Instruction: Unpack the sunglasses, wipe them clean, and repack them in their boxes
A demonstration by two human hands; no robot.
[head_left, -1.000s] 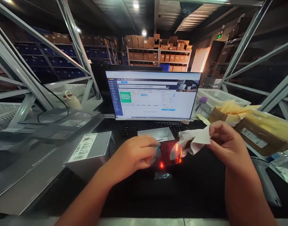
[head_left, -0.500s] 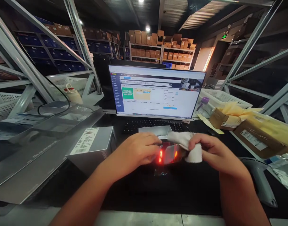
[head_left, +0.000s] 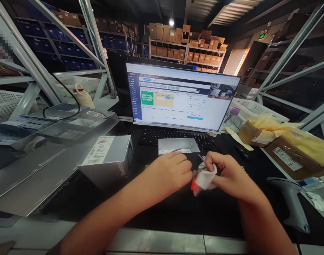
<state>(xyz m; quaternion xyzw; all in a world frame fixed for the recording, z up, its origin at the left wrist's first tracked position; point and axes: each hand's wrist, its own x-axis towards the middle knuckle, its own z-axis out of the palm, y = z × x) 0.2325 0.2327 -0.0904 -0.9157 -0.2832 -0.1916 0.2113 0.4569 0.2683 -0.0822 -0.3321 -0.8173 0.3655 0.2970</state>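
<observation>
A white cloth (head_left: 207,176) with a jagged edge is bunched in the pinched fingers of my right hand (head_left: 227,173). Under and beside it shows a small thing with a red glow (head_left: 194,185), mostly hidden; thin grey arms stick up from it, so it looks like a pair of glasses. My left hand (head_left: 170,173) is closed at its left side, fingers curled, the grip covered by the back of the hand. Just beyond both hands stands an open grey-white box (head_left: 175,144). To the left is a grey carton (head_left: 106,156) with a white label.
A lit monitor (head_left: 175,99) and keyboard (head_left: 151,136) stand ahead. At the right lie a handheld scanner (head_left: 290,203) and a brown carton (head_left: 286,152) with yellow wrapping. Grey boxes (head_left: 50,163) fill the left side. Metal posts (head_left: 95,39) flank the desk.
The glasses-like thing has turned, so its red glow now shows only at the lower edge. My right hand with the cloth moved left and closer to my left hand, which shifted slightly right.
</observation>
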